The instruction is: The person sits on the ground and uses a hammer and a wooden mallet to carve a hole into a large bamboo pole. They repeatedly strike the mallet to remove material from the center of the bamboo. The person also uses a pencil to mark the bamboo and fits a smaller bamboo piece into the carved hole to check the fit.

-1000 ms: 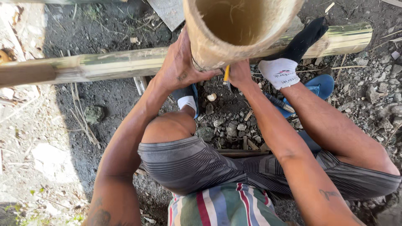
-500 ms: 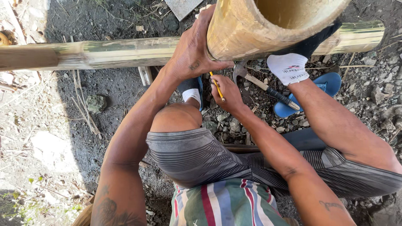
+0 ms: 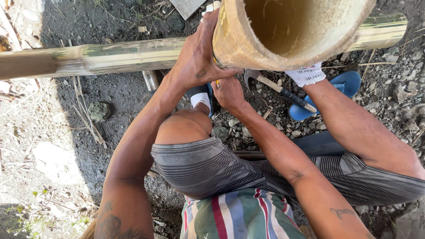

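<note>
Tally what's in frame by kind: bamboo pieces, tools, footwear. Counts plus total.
Bamboo pieces: 2 (hollow bamboo tube gripped by the left hand; long bamboo pole lying on the ground)
Hammers: 1 (hammer on the gravel)
Blue sandals: 2 (one, the other)
Yellow pencil: 1 (, in the right hand)
Total: 6

The top edge of the frame cuts off the far rim of the hollow bamboo tube (image 3: 292, 31) at upper centre. That tube hides the fingertips of the left hand (image 3: 195, 62) and the upper part of the right hand (image 3: 228, 90), so what the right hand pinches cannot be told. The long bamboo pole (image 3: 102, 57) runs out at the left edge. The hatchet (image 3: 279, 90) shows only partly.
</note>
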